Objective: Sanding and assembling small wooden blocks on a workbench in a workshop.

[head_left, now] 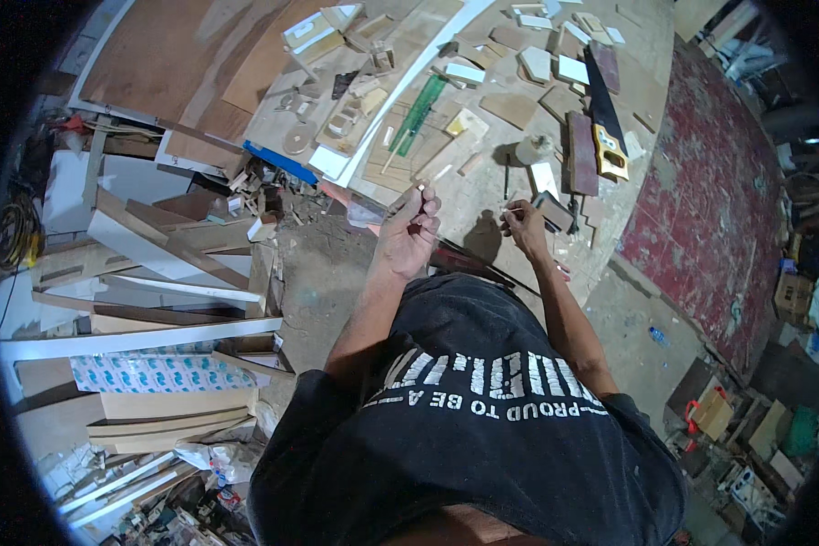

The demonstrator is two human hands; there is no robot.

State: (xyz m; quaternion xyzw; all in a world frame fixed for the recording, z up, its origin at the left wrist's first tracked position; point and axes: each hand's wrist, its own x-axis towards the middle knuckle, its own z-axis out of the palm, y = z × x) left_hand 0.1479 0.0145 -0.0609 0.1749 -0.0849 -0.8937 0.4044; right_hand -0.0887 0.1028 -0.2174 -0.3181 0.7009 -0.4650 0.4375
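My left hand (pixel 409 232) is raised at the near edge of the wooden worktable (pixel 482 196), its fingers closed in a pinch on a small pale piece, perhaps wood. To its right, my right hand (pixel 526 229) is held over the tabletop with its fingertips pressed together. Something small and light shows at those fingertips, too tiny to name. Beside that hand lies a dark rectangular block (pixel 552 211). A whitish jar (pixel 534 148) stands just beyond it, close to a thin dark stick (pixel 507 175) and a white-faced offcut (pixel 545 180).
A handsaw (pixel 610 150) with a yellow handle lies at the right beside a reddish-brown board (pixel 583 155). Green strips (pixel 419 116) and several wood offcuts (pixel 510 107) cover the far table. Stacked boards (pixel 173 237) stand at left; a worn red panel (pixel 701 200) is at right.
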